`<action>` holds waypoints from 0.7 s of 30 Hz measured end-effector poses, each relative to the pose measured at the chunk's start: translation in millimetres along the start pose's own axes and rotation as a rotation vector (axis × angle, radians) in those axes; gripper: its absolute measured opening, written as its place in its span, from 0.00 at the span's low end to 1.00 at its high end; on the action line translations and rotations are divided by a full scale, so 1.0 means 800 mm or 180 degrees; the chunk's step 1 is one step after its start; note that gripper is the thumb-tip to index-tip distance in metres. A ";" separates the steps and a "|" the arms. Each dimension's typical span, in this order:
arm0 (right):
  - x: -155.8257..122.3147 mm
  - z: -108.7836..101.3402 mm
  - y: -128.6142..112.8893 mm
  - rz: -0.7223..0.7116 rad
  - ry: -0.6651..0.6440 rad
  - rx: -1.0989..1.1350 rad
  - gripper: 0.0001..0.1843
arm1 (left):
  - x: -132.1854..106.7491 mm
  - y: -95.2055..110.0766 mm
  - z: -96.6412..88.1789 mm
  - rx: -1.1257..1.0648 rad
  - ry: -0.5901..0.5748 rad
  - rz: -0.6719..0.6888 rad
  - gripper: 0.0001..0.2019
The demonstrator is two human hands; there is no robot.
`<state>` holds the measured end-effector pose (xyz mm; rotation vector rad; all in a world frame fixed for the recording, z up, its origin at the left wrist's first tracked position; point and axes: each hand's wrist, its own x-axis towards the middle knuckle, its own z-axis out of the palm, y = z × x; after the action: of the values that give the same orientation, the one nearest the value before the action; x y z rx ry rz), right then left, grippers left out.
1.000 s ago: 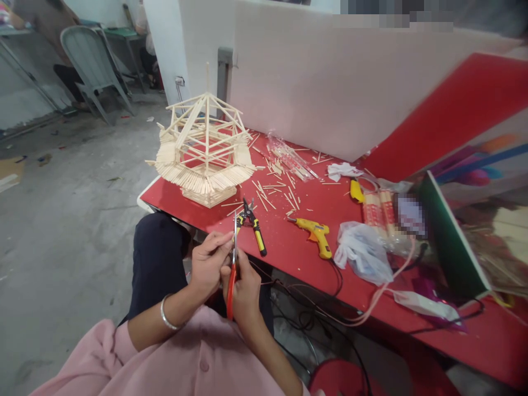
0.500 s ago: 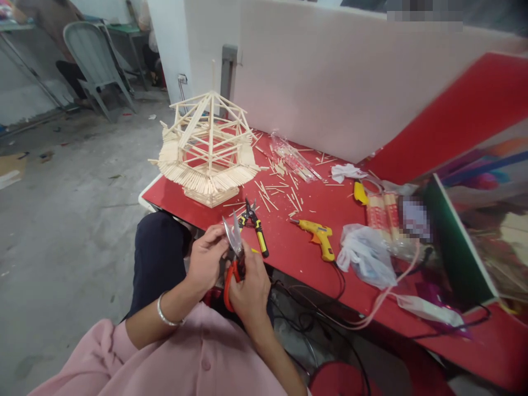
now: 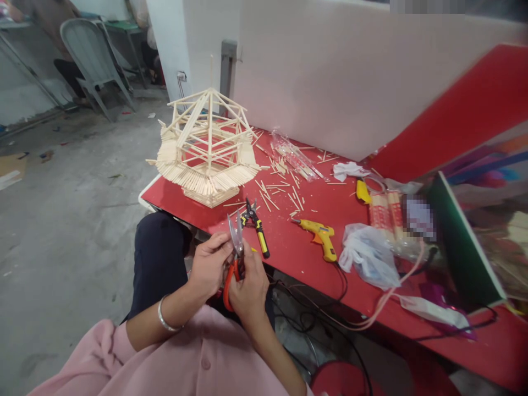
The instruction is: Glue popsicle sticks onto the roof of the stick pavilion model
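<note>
My right hand (image 3: 249, 286) is closed round the red handles of a pair of scissors (image 3: 235, 236), whose blades point up and stand slightly apart. Beside the blades, my left hand (image 3: 210, 264) has its fingers pinched together; what they hold, if anything, is too small to make out. Just beyond the hands lie yellow-and-black pruning shears (image 3: 257, 228) on the red table (image 3: 284, 242). A roofed model made of thin wooden sticks (image 3: 210, 148) stands at the table's far left corner.
Loose wooden sticks (image 3: 270, 192) and a clear plastic packet (image 3: 297, 157) lie right of the model. A yellow glue gun (image 3: 319, 234), a plastic bag (image 3: 367, 256) and a green panel (image 3: 462, 242) are further right. Cables (image 3: 305, 319) hang below the table edge. A person sits by a chair (image 3: 91, 55).
The scissors have shifted slightly to the right and their blades stand a little closer together. My left fingers have moved a little toward the blades. The things on the table have stayed put.
</note>
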<state>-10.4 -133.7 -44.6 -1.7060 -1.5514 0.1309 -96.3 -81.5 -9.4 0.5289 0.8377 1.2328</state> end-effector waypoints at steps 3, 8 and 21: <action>0.000 -0.001 0.000 -0.0039 -0.0047 0.0043 0.31 | 0.001 -0.004 -0.003 0.0091 0.0015 0.0096 0.08; -0.001 0.001 -0.001 -0.0062 -0.0067 0.0242 0.31 | 0.000 -0.007 -0.003 0.0142 0.0049 0.0215 0.08; -0.004 0.014 0.010 -0.0291 0.0192 0.0453 0.25 | -0.004 -0.010 0.000 0.0068 0.0186 0.0292 0.14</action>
<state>-11.2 -130.0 -58.4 -1.5127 -1.5354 0.1383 -92.1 -86.7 -14.5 0.5559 0.8848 1.3296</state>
